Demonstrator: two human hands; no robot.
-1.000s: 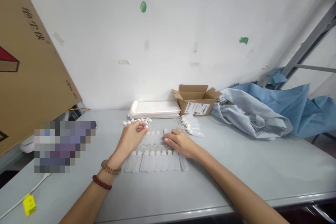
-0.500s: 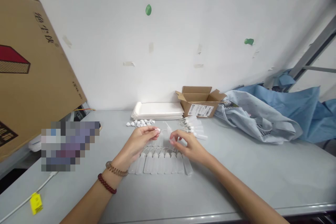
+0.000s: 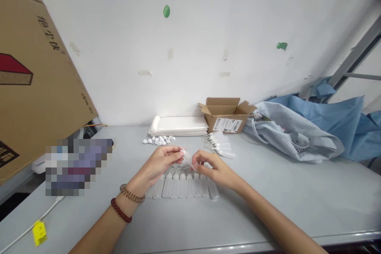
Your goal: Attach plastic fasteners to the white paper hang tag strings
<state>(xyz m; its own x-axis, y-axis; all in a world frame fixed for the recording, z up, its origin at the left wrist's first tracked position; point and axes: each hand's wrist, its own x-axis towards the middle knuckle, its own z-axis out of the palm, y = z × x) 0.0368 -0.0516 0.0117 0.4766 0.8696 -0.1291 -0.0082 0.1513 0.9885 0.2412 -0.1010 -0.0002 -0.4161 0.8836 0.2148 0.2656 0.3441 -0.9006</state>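
My left hand (image 3: 162,160), fingers closed in a pinch, holds a small white cap (image 3: 182,151) that is mostly hidden by the fingertips. Facing it, my right hand (image 3: 211,166) pinches the lower end of a translucent plastic sleeve (image 3: 188,158). The sleeve's upper end meets the cap at my left fingertips; whether they are joined I cannot tell. Just below both hands lies a row of several translucent sleeves with white tops and cords (image 3: 186,187), side by side on the grey table (image 3: 238,222).
Loose white caps (image 3: 160,140) lie behind my left hand. More corded sleeves (image 3: 220,145) fan out before an open cardboard box (image 3: 228,117). A stack of white packets (image 3: 180,125) sits by the wall. Blue-grey cloth (image 3: 294,135) lies right; a large carton (image 3: 41,67) leans left.
My right hand has tipped the sleeve toward the left, and its upper end has come to the cap at my left fingertips. The hands are slightly closer together.
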